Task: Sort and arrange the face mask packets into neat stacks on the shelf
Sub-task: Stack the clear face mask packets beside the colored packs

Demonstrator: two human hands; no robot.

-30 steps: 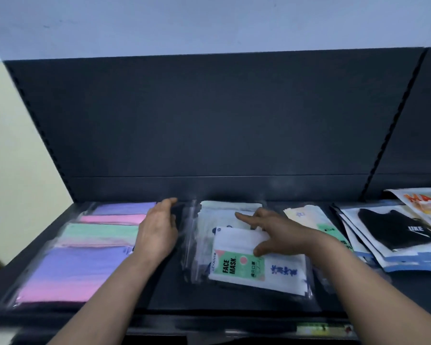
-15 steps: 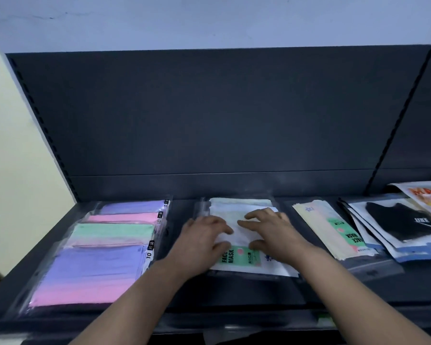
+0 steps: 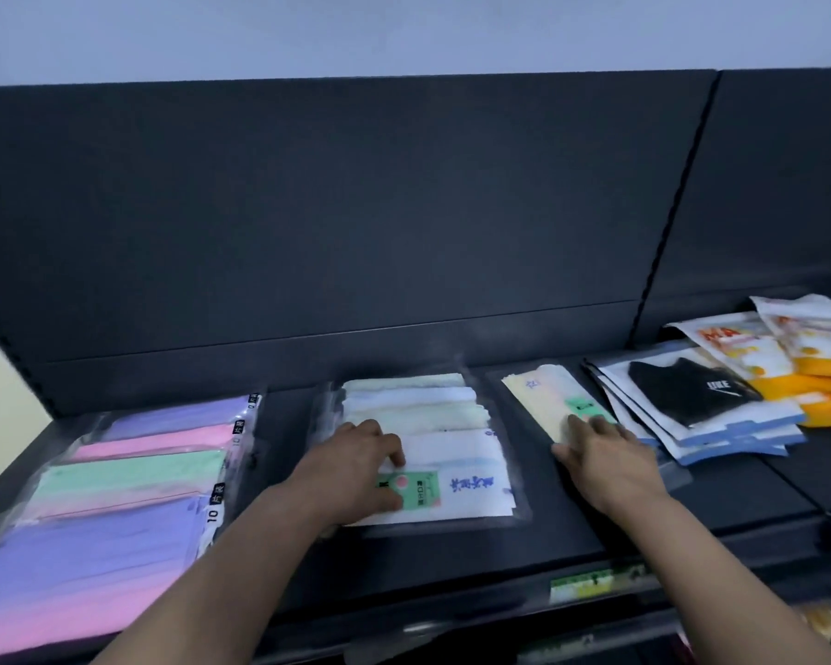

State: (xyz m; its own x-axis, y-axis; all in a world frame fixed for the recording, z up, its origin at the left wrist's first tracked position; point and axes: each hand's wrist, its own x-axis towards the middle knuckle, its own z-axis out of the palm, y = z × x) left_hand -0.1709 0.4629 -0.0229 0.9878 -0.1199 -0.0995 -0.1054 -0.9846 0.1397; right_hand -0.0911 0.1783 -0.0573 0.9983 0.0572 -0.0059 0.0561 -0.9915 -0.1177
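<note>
A stack of white face mask packets [image 3: 456,453] with a green label lies in the middle of the dark shelf [image 3: 572,530]. My left hand [image 3: 351,472] rests on its front left part, fingers spread flat over the top packet. To the right lies a pale yellow packet stack [image 3: 543,400] with a green label, turned at a slant. My right hand [image 3: 605,458] lies on its near end with fingers stretched forward. Pastel purple, pink and green packets [image 3: 116,501] lie in overlapping rows at the left.
Packets showing a black mask [image 3: 692,400] are fanned out at the right, with orange and white packets [image 3: 797,362] behind them. The dark back panel [image 3: 404,232] rises behind the shelf. A price label strip [image 3: 581,585] runs along the front edge.
My right hand has left the white stack and moved right onto the pale yellow stack. My left hand moved from the pastel packets onto the white stack and stays there.
</note>
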